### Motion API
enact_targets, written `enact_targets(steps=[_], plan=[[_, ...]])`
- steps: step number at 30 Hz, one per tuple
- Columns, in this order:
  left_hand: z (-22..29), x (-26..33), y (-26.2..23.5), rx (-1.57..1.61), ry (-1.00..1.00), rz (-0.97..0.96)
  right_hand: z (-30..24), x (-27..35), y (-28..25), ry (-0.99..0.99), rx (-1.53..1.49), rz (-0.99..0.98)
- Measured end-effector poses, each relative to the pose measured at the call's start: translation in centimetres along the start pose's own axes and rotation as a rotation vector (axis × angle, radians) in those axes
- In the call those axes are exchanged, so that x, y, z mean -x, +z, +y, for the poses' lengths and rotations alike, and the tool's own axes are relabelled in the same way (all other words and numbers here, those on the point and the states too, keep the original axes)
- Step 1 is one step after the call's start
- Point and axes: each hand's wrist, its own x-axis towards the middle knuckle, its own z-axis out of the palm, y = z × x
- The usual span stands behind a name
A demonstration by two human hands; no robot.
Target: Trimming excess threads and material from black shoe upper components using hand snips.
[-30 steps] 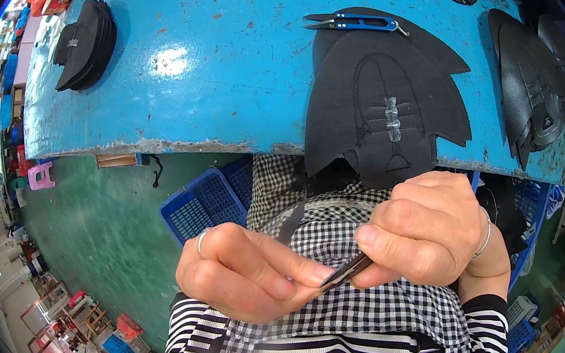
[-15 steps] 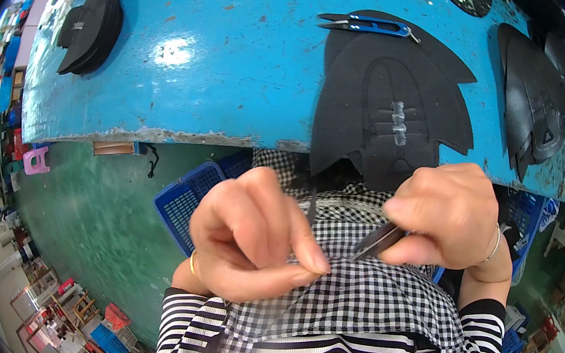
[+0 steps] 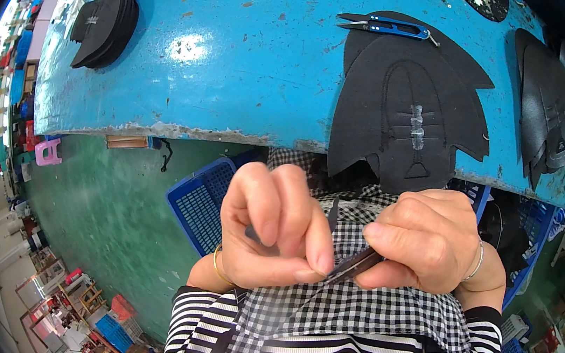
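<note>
Above my lap, my left hand (image 3: pixel 279 236) pinches thumb and forefinger together; what lies between the fingertips is too small to make out. My right hand (image 3: pixel 422 243) is closed round a slim dark tool with a metallic edge (image 3: pixel 354 266). The tool's pointed end meets the left fingertips, and its kind is not clear. Beyond the hands, black sole-shaped sheets (image 3: pixel 413 115) lie stacked, overhanging the table's near edge. The top sheet bears a drawn outline and pale marks. Blue-handled thread snips (image 3: pixel 392 27) rest across the far end of the sheets.
The worn blue table (image 3: pixel 251 88) spans the far side. A stack of black pieces (image 3: pixel 107 24) stands at its left, and more black sheets (image 3: pixel 552 107) at its right. Blue plastic baskets (image 3: pixel 198 205) are below the edge. A pink stool (image 3: pixel 48 152) stands on the green floor.
My hands have come together: the dark tool's tip now meets the left fingertips, where a gap was before. The whole view has shifted slightly.
</note>
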Motion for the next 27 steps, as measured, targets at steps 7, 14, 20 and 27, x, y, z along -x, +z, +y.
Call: enact_targets(steps=[7,14,20,27], plan=[[-0.4,0.2,0.0,-0.230,0.265,-0.013,0.2,-0.4,1.5,-0.047,0.018,0.185],[-1.8,0.1,-0.1,-0.245,0.500,-0.051,0.1,-0.7,2.1,-0.066,0.004,0.228],[-1.6,0.1,-0.5,-0.267,0.587,-0.104,0.1,-0.4,2.7,-0.048,-0.008,0.254],[-1.4,0.9,-0.3,-0.301,0.492,0.016,0.5,-0.5,2.8,-0.116,0.141,0.281]])
